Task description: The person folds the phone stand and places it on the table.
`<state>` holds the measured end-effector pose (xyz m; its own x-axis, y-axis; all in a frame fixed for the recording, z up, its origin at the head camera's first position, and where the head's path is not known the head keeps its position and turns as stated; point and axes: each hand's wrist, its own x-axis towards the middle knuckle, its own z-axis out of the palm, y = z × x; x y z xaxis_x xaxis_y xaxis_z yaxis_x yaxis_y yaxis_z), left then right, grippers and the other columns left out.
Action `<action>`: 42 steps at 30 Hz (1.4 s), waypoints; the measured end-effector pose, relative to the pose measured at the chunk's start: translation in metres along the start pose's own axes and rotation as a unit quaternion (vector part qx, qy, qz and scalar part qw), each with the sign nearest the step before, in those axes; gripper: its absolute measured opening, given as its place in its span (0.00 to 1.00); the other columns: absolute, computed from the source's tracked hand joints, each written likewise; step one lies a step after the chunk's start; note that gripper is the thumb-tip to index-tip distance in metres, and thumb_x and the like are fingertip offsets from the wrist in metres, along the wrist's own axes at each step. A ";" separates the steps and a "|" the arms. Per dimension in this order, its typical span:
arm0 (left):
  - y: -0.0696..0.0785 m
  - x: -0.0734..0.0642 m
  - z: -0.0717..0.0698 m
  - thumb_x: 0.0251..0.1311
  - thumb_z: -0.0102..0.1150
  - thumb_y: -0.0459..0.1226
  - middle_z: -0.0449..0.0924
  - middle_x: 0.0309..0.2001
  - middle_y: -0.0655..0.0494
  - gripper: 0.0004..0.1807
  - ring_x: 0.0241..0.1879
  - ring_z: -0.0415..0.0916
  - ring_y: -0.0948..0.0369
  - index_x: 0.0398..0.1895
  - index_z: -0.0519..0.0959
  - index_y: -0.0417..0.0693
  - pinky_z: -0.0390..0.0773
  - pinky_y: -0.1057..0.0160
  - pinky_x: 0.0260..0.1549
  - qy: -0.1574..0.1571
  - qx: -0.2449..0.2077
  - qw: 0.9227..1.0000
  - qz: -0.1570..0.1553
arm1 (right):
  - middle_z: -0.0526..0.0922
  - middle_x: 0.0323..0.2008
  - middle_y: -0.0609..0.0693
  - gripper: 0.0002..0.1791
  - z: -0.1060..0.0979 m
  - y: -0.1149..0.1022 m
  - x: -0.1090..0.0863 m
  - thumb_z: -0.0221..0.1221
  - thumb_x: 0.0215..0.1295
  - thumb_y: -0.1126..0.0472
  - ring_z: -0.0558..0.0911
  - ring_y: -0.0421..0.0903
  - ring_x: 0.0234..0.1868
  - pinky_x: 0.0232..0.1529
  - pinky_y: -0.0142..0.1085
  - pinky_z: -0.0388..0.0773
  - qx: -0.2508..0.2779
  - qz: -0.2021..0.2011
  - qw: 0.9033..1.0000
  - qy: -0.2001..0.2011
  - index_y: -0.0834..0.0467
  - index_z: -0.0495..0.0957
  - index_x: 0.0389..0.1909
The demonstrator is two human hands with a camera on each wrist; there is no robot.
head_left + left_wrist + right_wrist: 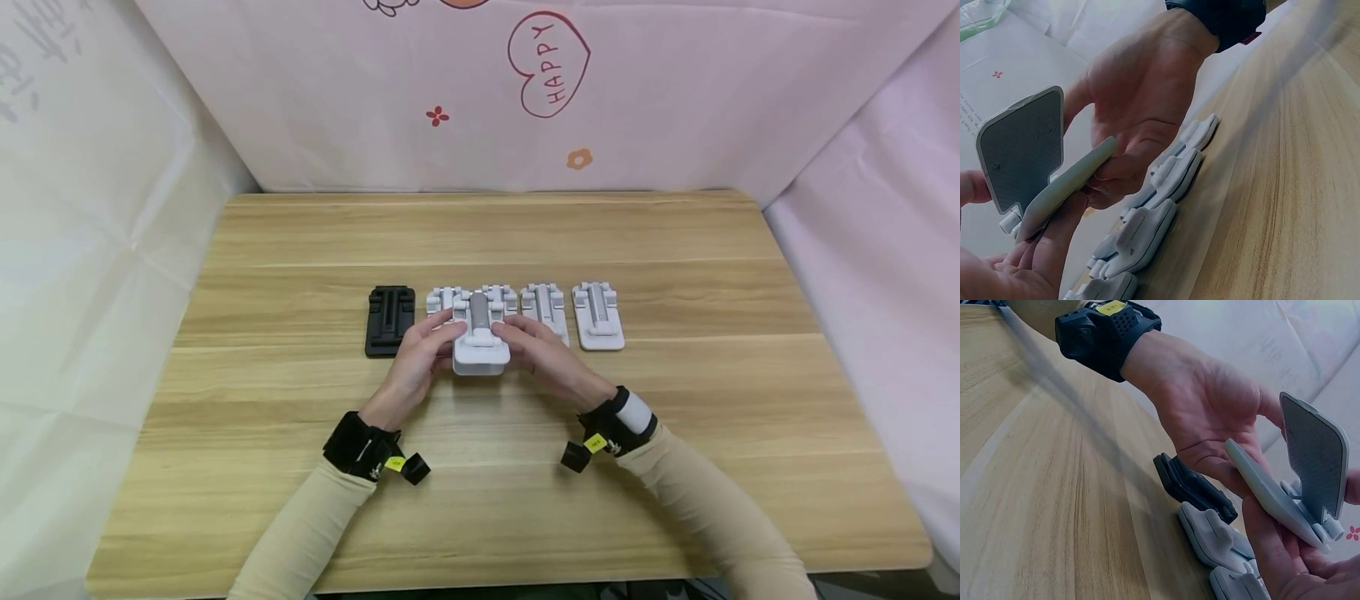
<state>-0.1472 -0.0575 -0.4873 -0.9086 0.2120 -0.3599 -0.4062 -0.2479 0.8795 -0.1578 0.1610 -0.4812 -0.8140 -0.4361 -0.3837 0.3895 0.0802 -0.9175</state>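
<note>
A white foldable phone stand (480,354) is held up between both hands over the table, its hinged plate swung partly away from the base. My left hand (412,367) grips its left edge, thumb on the upper plate and fingers beneath. On the opposite edge, my right hand (551,362) holds it the same way. The wrist views show the raised plate (1022,150) with its grey textured face and the thin base (1269,497) pinched from below by fingers of both hands.
Behind the hands stands a row of folded phone stands lying on the wooden table (262,333). A black stand (390,321) is at the left end. White stands, including one at the right end (597,317), fill the rest; some are partly covered by the hands. White cloth (337,108) hangs behind.
</note>
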 end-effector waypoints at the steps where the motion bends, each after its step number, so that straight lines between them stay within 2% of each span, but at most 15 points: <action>1: 0.000 0.000 0.000 0.70 0.60 0.38 0.77 0.66 0.37 0.37 0.44 0.85 0.65 0.79 0.60 0.40 0.86 0.70 0.41 0.001 -0.002 1.000 0.000 | 0.78 0.60 0.57 0.33 0.000 0.000 0.000 0.51 0.79 0.45 0.79 0.46 0.56 0.59 0.39 0.77 -0.001 0.001 1.000 0.000 0.65 0.62 0.72; 7: 0.000 0.000 0.000 0.70 0.60 0.36 0.76 0.66 0.36 0.37 0.44 0.85 0.65 0.79 0.59 0.39 0.86 0.69 0.41 -0.001 -0.001 1.000 0.005 | 0.78 0.59 0.56 0.32 0.000 0.000 -0.002 0.52 0.79 0.46 0.79 0.47 0.57 0.59 0.37 0.77 -0.002 -0.003 1.000 0.003 0.64 0.63 0.72; 12: -0.001 0.000 -0.001 0.72 0.58 0.35 0.76 0.66 0.35 0.35 0.47 0.85 0.64 0.79 0.59 0.37 0.87 0.69 0.43 -0.011 0.003 1.000 0.014 | 0.78 0.56 0.55 0.29 0.000 0.003 -0.001 0.53 0.80 0.51 0.80 0.46 0.53 0.54 0.35 0.81 0.010 -0.012 1.000 0.000 0.66 0.63 0.71; 18: -0.002 0.001 0.000 0.72 0.57 0.32 0.77 0.65 0.35 0.34 0.48 0.85 0.62 0.78 0.60 0.36 0.87 0.67 0.46 -0.018 -0.008 1.000 0.023 | 0.79 0.54 0.54 0.27 -0.001 0.004 0.000 0.54 0.79 0.53 0.82 0.45 0.50 0.52 0.34 0.83 0.014 -0.018 1.000 -0.004 0.66 0.65 0.69; 28: -0.004 0.001 0.000 0.72 0.56 0.29 0.78 0.64 0.37 0.31 0.51 0.85 0.59 0.77 0.62 0.37 0.87 0.64 0.50 -0.020 -0.006 0.999 0.027 | 0.80 0.53 0.54 0.24 0.001 0.005 0.000 0.54 0.79 0.58 0.82 0.45 0.50 0.53 0.37 0.84 0.011 -0.025 1.000 -0.005 0.66 0.65 0.68; 42: -0.005 0.000 0.000 0.74 0.56 0.31 0.80 0.62 0.36 0.31 0.55 0.85 0.56 0.77 0.62 0.38 0.86 0.63 0.51 -0.021 0.013 0.999 0.031 | 0.79 0.54 0.55 0.24 0.000 0.006 -0.002 0.55 0.79 0.57 0.82 0.46 0.50 0.53 0.38 0.85 -0.007 -0.031 0.999 0.004 0.65 0.65 0.67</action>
<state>-0.1449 -0.0560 -0.4914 -0.9268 0.2370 -0.2914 -0.3460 -0.2371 0.9078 -0.1538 0.1621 -0.4858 -0.8404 -0.4327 -0.3262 0.3313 0.0659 -0.9412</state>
